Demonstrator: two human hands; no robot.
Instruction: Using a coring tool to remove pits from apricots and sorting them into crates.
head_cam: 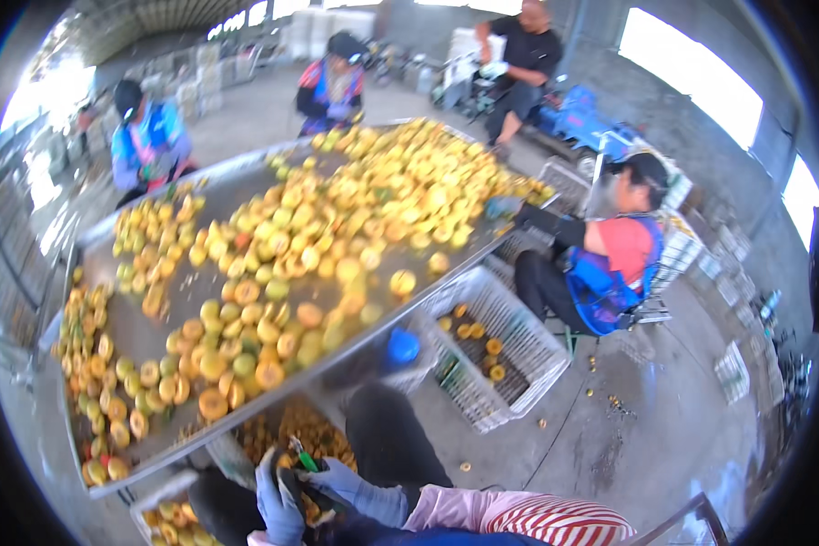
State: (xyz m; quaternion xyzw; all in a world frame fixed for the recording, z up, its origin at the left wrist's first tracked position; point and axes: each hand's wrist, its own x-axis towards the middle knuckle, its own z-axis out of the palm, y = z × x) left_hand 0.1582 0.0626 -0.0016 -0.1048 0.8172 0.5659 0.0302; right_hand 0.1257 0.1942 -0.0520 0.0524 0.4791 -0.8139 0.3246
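Note:
Both my hands are low in the picture, above my lap, in pale gloves. My right hand [341,482] grips a small tool with a green handle [307,461] and a short metal tip. Beside it on the left, my left hand [278,501] is raised with curled fingers and a dark glove palm; whether a fruit piece sits in it is unclear. Just beyond my hands, a container of orange-yellow fruit pieces [321,426] lies between my knees, under the table edge. Yellow stone fruit [213,404], many halved, lies on the metal table [321,295] in front.
A white plastic crate [481,416] with several fruit pieces stands right of my knee, near a blue object [403,345]. Another crate of fruit [177,522] is at lower left. A co-worker [621,252] sits at the right; two people stand across the table, another person sits behind.

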